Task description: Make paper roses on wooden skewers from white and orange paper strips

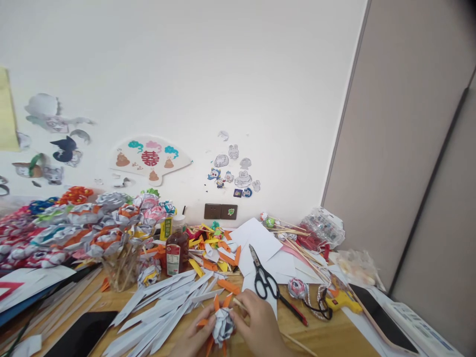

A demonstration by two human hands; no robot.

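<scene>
Seemingly midway | our left hand (199, 329) and right hand (259, 317) grip the flower (223, 325) — white core (222, 333) formed, orange petals (216, 303) likely unfinished | strips (168, 308) lie loose

A bare left hand (198, 331) partly hides a white-and-orange folded-paper flower (223, 326), a bare right hand (258, 322) covers part of a thin pale wooden stick (298, 343), and the bottom edge crops a flat black phone (82, 334).
</scene>
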